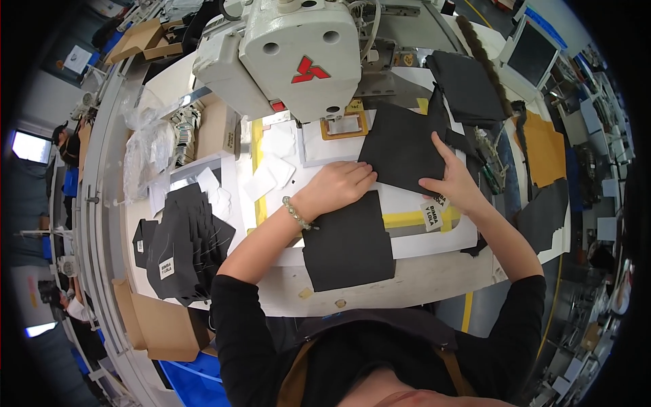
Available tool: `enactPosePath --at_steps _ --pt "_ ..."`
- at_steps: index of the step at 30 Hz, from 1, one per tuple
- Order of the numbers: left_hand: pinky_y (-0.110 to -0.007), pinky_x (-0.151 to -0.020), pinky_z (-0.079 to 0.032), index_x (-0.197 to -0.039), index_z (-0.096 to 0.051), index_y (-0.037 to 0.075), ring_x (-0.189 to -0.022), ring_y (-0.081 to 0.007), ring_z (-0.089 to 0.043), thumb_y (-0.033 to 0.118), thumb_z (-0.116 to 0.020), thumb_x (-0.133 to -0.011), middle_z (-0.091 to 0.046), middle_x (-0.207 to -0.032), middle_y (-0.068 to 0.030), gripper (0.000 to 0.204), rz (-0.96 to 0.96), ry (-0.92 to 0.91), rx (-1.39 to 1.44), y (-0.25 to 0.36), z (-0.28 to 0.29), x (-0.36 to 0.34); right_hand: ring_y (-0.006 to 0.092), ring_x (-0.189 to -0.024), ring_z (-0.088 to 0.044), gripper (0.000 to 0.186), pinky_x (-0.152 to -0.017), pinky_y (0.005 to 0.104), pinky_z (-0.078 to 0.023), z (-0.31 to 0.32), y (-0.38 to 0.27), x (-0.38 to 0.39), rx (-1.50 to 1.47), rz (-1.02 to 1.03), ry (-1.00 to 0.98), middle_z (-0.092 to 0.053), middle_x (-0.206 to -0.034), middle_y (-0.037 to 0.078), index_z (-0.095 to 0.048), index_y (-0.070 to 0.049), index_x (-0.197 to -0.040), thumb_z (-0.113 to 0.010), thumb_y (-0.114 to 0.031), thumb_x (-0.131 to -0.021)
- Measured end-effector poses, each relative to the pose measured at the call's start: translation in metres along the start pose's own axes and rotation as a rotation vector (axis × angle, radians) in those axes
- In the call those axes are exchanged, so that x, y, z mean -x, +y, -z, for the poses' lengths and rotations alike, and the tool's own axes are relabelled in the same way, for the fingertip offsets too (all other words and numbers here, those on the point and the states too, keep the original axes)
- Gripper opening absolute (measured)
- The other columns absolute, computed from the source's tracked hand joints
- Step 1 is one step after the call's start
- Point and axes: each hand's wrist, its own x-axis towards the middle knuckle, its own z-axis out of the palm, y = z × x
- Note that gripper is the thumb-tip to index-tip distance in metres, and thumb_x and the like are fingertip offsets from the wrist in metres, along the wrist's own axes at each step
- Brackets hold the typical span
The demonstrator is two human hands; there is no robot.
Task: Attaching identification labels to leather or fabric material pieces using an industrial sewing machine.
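Note:
A black fabric panel [403, 146] lies at a slant beside the sewing head, over the white work surface. My left hand [342, 183] is closed, its fingers pressed together on the left corner of this panel. Under that hand, a second black panel [349, 247] hangs toward the table's front edge. My right hand [453, 178] rests at the first panel's right edge, thumb and forefinger spread wide over it. Small white printed labels [432, 216] lie just below the right hand. Behind the panel is the orange-framed clamp [344, 126] of the white sewing machine [298, 61].
A stack of black pieces [186, 244] sits on the left, near white paper pieces [270, 178] and a box of labels [215, 125]. Folded black fabric [466, 88] lies back right. A cardboard box [159, 322] stands lower left; a monitor [532, 54] is far right.

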Motion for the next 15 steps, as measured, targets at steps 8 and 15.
enactPosePath --at_steps 8,15 --pt "-0.033 -0.082 -0.058 -0.100 -0.067 0.001 -0.095 -0.0226 -0.069 0.005 -0.065 -0.077 -0.069 -0.101 -0.0099 0.023 -0.029 0.029 -0.065 -0.004 0.002 -0.002 0.0183 -0.130 -0.042 0.096 -0.095 0.0280 -0.051 -0.001 0.003 -0.002 -0.002 0.045 0.021 -0.027 -0.155 0.013 -0.014 -0.006 -0.156 -0.067 0.012 -0.077" --pt "-0.033 -0.082 -0.058 -0.098 -0.067 0.001 -0.094 -0.0218 -0.069 0.006 -0.064 -0.078 -0.069 -0.099 -0.0091 0.021 -0.025 -0.002 -0.255 -0.017 0.004 0.000 0.0158 -0.116 -0.051 0.097 -0.085 0.0261 -0.053 0.008 0.018 -0.048 0.219 0.183 0.067 -0.037 -0.149 0.013 -0.017 -0.007 -0.156 -0.070 0.008 -0.076"
